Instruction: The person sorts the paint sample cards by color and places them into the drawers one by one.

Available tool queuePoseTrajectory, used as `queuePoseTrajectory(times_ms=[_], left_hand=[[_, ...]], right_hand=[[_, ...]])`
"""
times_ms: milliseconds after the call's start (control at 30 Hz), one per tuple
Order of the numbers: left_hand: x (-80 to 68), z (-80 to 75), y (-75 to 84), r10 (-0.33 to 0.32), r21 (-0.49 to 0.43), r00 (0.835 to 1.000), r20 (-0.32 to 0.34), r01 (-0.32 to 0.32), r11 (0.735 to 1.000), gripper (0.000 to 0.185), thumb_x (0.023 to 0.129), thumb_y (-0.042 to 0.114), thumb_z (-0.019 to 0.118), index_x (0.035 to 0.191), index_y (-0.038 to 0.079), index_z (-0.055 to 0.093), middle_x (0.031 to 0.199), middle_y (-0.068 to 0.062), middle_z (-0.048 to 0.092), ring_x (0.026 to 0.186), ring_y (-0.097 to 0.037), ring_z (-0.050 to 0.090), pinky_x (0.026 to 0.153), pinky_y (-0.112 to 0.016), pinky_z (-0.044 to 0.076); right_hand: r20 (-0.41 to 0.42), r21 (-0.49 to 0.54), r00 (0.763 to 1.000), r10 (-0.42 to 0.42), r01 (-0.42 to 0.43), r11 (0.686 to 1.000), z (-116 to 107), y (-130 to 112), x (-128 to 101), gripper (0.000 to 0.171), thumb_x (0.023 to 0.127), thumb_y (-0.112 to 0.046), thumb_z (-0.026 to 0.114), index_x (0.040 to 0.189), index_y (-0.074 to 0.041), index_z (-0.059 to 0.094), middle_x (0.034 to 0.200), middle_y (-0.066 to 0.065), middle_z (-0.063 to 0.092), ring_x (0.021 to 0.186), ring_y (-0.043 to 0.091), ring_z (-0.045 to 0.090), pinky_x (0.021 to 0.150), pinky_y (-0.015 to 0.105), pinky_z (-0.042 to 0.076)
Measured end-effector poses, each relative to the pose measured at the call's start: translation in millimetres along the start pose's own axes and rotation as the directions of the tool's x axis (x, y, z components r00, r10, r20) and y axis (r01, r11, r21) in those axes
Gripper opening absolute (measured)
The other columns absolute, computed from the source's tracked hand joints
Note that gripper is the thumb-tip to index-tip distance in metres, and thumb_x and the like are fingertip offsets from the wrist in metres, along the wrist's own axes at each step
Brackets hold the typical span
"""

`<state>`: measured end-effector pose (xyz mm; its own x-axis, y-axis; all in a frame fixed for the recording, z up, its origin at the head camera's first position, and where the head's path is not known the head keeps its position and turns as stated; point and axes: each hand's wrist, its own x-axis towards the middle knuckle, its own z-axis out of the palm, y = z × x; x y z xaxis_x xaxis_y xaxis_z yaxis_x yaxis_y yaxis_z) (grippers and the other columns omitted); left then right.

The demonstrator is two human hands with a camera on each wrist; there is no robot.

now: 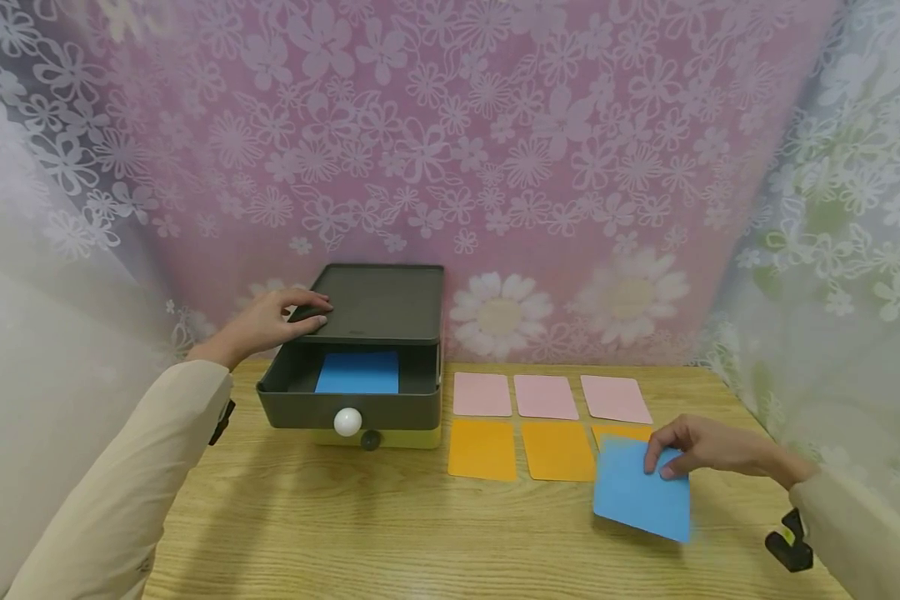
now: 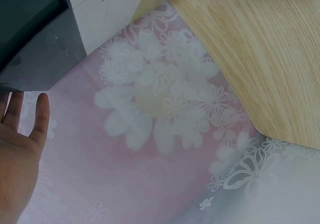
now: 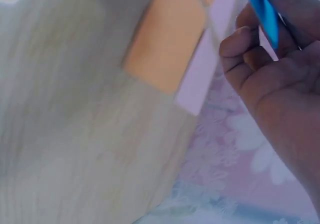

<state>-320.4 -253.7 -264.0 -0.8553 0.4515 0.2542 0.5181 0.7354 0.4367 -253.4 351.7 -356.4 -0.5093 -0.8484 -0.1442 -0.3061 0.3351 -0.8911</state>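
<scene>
A dark grey drawer box (image 1: pixel 378 304) stands on the wooden table (image 1: pixel 390 533) with its top drawer (image 1: pixel 348 398) pulled out; a blue card (image 1: pixel 357 372) lies inside. My left hand (image 1: pixel 285 315) rests on the box's top left edge, fingers laid over it; in the left wrist view only the palm (image 2: pixel 17 154) and the box's corner (image 2: pixel 30 29) show. My right hand (image 1: pixel 693 450) pinches a second blue card (image 1: pixel 640 493) by its upper edge, lifted and tilted over the table at the right. The right wrist view shows that card (image 3: pixel 261 9) edge-on between fingers and thumb.
Three pink cards (image 1: pixel 543 396) lie in a row right of the box, with orange cards (image 1: pixel 520 450) in a row in front; the rightmost orange one is partly covered by the held blue card. A floral curtain (image 1: pixel 495 167) closes off the back and sides.
</scene>
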Motion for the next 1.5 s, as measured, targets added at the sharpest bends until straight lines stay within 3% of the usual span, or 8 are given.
queuePoseTrajectory(times_ms=[167, 400, 600, 933, 1167, 1233, 1333, 1500], left_hand=[[0.0, -0.5, 0.1, -0.004, 0.002, 1.000, 0.001, 0.004, 1.000, 0.035, 0.092, 0.032, 0.055, 0.120, 0.011, 0.059, 0.135, -0.013, 0.048, 0.126, -0.033, 0.039, 0.098, -0.060, 0.032], [0.2, -0.2, -1.0, -0.006, 0.001, 1.000, 0.003, 0.006, 1.000, 0.036, 0.092, 0.032, 0.054, 0.120, 0.012, 0.059, 0.135, -0.013, 0.047, 0.126, -0.033, 0.039, 0.098, -0.060, 0.032], [0.3, -0.1, -0.7, -0.008, -0.007, 1.000, 0.006, 0.008, 1.000, 0.035, 0.092, 0.031, 0.055, 0.120, 0.012, 0.059, 0.136, -0.013, 0.047, 0.126, -0.034, 0.039, 0.098, -0.061, 0.031], [-0.2, 0.3, -0.9, -0.003, -0.017, 1.000, -0.004, 0.003, 1.000, 0.034, 0.092, 0.030, 0.055, 0.120, 0.011, 0.059, 0.135, -0.014, 0.048, 0.126, -0.034, 0.039, 0.097, -0.061, 0.032], [-1.0, 1.2, -0.3, 0.006, -0.018, 1.000, -0.005, -0.006, 1.000, 0.034, 0.092, 0.030, 0.055, 0.120, 0.011, 0.060, 0.135, -0.015, 0.048, 0.125, -0.035, 0.040, 0.097, -0.061, 0.032], [-1.2, 1.5, 0.0, 0.007, -0.023, 1.000, -0.008, -0.007, 1.000, 0.034, 0.092, 0.030, 0.055, 0.119, 0.011, 0.060, 0.135, -0.015, 0.048, 0.125, -0.035, 0.040, 0.097, -0.061, 0.032], [-1.4, 1.3, 0.4, 0.004, -0.028, 1.000, -0.012, -0.004, 1.000, 0.034, 0.092, 0.029, 0.055, 0.119, 0.010, 0.060, 0.134, -0.015, 0.048, 0.125, -0.035, 0.040, 0.097, -0.061, 0.032], [-1.4, 0.9, 0.1, -0.003, -0.034, 1.000, -0.012, 0.002, 0.999, 0.033, 0.092, 0.029, 0.055, 0.119, 0.011, 0.060, 0.135, -0.014, 0.047, 0.126, -0.034, 0.039, 0.098, -0.061, 0.032]], right_hand=[[-0.079, 0.029, 0.996, 0.046, -0.044, 0.999, -1, -23, 19, 0.024, 0.091, -0.001, 0.050, 0.113, 0.008, 0.054, 0.113, 0.007, 0.057, 0.094, 0.011, 0.055, 0.081, 0.026, 0.048], [-0.189, 0.038, 0.976, 0.107, -0.102, 0.994, 9, -63, 56, 0.032, 0.091, -0.011, 0.055, 0.120, 0.002, 0.052, 0.122, 0.010, 0.051, 0.107, 0.012, 0.052, 0.089, 0.030, 0.046], [-0.267, 0.109, 0.962, 0.049, -0.021, 0.994, 20, -98, 86, 0.036, 0.088, -0.011, 0.059, 0.121, 0.001, 0.052, 0.128, 0.008, 0.048, 0.113, 0.013, 0.052, 0.091, 0.028, 0.046], [-0.262, 0.248, 0.965, -0.016, 0.084, 0.965, 48, -159, 140, 0.035, 0.089, -0.009, 0.058, 0.123, -0.004, 0.053, 0.142, 0.009, 0.031, 0.113, 0.022, 0.042, 0.092, 0.032, 0.039], [-0.246, 0.352, 0.969, 0.031, 0.059, 0.934, 68, -185, 178, 0.037, 0.087, -0.009, 0.060, 0.123, -0.003, 0.053, 0.150, 0.003, 0.022, 0.132, 0.024, 0.033, 0.110, 0.044, 0.025], [-0.248, 0.390, 0.967, 0.052, 0.051, 0.920, 73, -191, 188, 0.038, 0.087, -0.007, 0.060, 0.124, 0.000, 0.053, 0.151, 0.004, 0.020, 0.130, 0.023, 0.038, 0.110, 0.045, 0.026], [-0.252, 0.456, 0.963, 0.099, 0.028, 0.889, 78, -198, 203, 0.037, 0.087, -0.002, 0.058, 0.124, 0.003, 0.052, 0.149, 0.007, 0.022, 0.113, 0.022, 0.053, 0.105, 0.043, 0.034], [-0.264, 0.522, 0.950, 0.168, -0.006, 0.853, 85, -210, 223, 0.036, 0.087, 0.002, 0.057, 0.122, 0.004, 0.053, 0.145, 0.009, 0.029, 0.097, 0.017, 0.058, 0.098, 0.037, 0.043]])
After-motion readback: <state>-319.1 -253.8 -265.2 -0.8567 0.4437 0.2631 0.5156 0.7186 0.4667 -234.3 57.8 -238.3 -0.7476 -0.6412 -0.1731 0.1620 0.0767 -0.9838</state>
